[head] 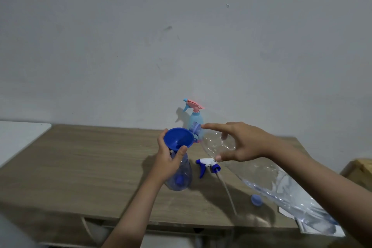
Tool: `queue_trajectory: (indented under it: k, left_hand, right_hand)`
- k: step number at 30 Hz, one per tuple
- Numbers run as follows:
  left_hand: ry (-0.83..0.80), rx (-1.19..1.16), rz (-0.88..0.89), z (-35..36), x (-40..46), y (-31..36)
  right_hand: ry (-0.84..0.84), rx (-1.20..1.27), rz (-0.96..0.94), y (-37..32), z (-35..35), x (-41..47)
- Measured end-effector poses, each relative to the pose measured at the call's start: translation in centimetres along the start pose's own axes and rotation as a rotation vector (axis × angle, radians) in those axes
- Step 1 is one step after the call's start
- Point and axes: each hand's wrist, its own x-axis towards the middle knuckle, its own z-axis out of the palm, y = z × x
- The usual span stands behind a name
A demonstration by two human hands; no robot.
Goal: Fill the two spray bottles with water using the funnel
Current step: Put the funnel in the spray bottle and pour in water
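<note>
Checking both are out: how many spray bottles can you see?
2. The clear spray bottle, held by the left hand, carries the funnel; the light-blue spray bottle, pink head on, stands behind by the wall.

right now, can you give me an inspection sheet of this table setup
surface: wooden table, light grain
job's things: blue funnel sits in the clear spray bottle; trigger head lies beside it; pink-and-blue spray bottle stands by the grey wall, head on; water bottle tilted, mouth near the funnel
clutter: blue cap on the table; white paper at the right edge
grips: left hand holds the clear spray bottle's neck; right hand grips the water bottle
cables: nothing seen
surroundings: grey wall behind; white surface left; brown box right
</note>
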Motion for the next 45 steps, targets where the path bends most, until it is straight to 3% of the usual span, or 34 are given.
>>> queue_trajectory:
  k: [25, 34, 45]
  left_hand:
    - [-0.052, -0.006, -0.029, -0.2, 0.3, -0.1]
    - [-0.048, -0.018, -0.022, -0.2, 0.1, 0.1]
    - [-0.037, -0.013, -0.024, -0.2, 0.0, 0.1]
  right_hand:
    - [-0.197, -0.28, -0.02, -2.0, -1.3, 2.0]
    - [-0.197, -0.363, -0.057, -2.1, -1.7, 2.3]
    - [-0.159, -0.292, -0.015, -2.0, -0.7, 1.1]
